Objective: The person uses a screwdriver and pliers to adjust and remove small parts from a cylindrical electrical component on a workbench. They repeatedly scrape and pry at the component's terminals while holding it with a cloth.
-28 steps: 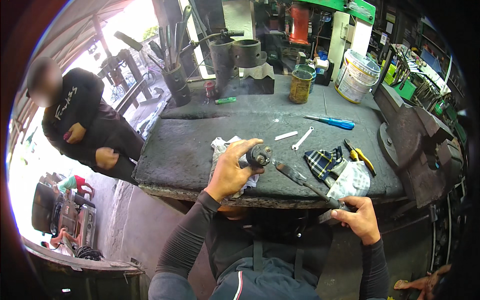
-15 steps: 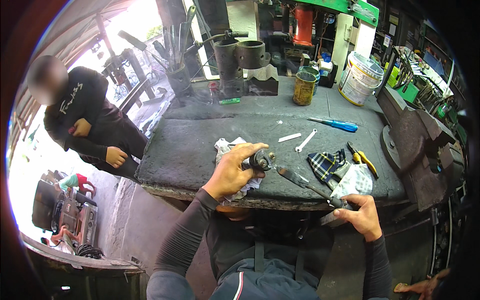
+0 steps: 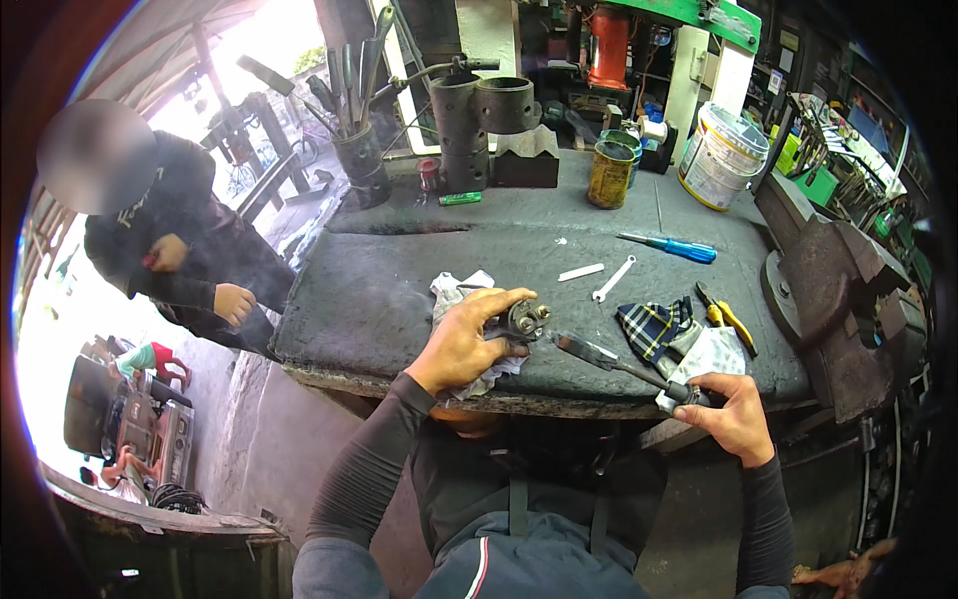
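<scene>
My left hand grips a dark round part with metal studs on its face, thumb and forefinger curled about it, above the near edge of the bench. A crumpled white rag lies behind and under that hand. In my right hand is the dark handle of a soldering iron; its broad flat tip points left, just short of the part. A small combination wrench and a thin white stick lie beyond the tip. Near my right hand rest a checked cloth and yellow-handled pliers.
A blue screwdriver lies farther back. Along the rear stand a tool holder, metal cylinders, a rusty yellow can and a white bucket. A heavy vise bounds the right side. Another person stands at left.
The soldering iron's tip has drawn slightly away from the part, and my right hand has shifted a little rightward. My left hand keeps its grip. The person at left leans closer.
</scene>
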The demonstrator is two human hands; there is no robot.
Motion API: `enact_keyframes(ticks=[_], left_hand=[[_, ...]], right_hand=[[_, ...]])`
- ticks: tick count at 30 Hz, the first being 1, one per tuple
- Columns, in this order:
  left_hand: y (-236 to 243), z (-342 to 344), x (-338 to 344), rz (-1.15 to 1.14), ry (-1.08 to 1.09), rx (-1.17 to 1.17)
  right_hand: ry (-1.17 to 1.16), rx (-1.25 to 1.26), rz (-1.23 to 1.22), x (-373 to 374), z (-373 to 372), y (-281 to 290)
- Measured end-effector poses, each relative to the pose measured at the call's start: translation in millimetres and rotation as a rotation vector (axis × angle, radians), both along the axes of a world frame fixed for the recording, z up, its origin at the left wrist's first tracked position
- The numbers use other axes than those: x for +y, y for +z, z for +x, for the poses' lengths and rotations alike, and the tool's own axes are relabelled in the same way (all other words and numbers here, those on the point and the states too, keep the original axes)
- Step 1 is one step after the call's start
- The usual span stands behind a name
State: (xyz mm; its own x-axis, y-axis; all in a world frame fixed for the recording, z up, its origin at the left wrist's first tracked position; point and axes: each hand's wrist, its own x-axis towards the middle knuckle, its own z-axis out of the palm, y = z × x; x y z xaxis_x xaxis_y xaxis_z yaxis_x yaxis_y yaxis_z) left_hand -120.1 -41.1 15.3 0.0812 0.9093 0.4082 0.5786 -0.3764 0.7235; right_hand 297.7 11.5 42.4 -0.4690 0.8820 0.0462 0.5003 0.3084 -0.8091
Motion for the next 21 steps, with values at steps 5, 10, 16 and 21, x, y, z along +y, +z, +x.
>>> enact_keyframes(ticks=[5,10,16,21], left_hand=[[3,1,2,0.049,-0.013,0.030],[9,-6,5,-0.034,-0.081,0.037],[8,-7,1,-0.111,-0.068,-0.001],[-4,-10,4,-0.074,-0.035,-0.066]], right_hand=[[0.007,-0.011,-0.050,3,1,7],[0.094,-0.048,0.261,12,4,4],[0.145,-0.112,0.413,19,-5,15],[0.115,-0.096,0.322,20,-5,10]])
